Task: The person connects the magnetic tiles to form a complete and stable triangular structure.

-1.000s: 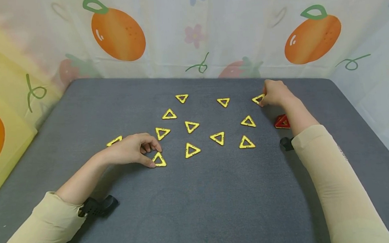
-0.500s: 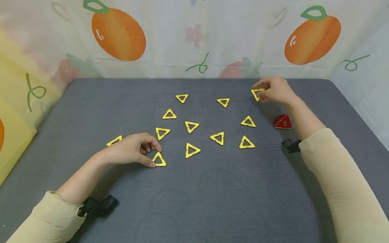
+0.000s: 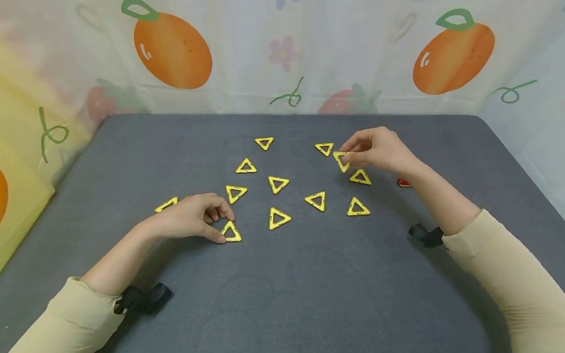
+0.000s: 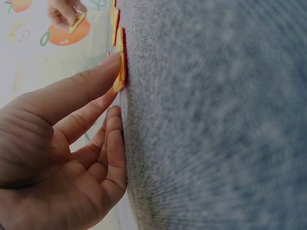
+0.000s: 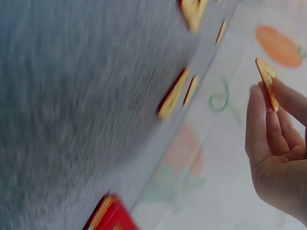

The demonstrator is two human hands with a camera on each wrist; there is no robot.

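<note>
In the head view my left hand (image 3: 192, 217) rests on the table at left, thumb and index finger pinching a yellow triangle tile (image 3: 232, 232) that lies flat. The left wrist view shows the thumb (image 4: 91, 79) on the near side of that tile (image 4: 122, 60); the other fingers curl loosely below. My right hand (image 3: 379, 150) holds another yellow triangle tile (image 3: 341, 161) between thumb and fingers. This tile (image 5: 267, 84) hangs above the table, tilted, in the right wrist view. Several similar tiles lie spread between the hands, including one (image 3: 360, 177) just below the right hand.
A red pyramid-like piece (image 3: 403, 183) stands at right, mostly hidden by the right forearm; its red face (image 5: 116, 218) shows in the right wrist view. One yellow tile (image 3: 166, 205) lies behind the left wrist. A patterned curtain (image 3: 244, 48) hangs along the table's (image 3: 291, 307) far edge.
My right hand has lifted its yellow triangle tile from the back right and carried it left and nearer. The forearm now covers most of the red piece. My left hand stays still.
</note>
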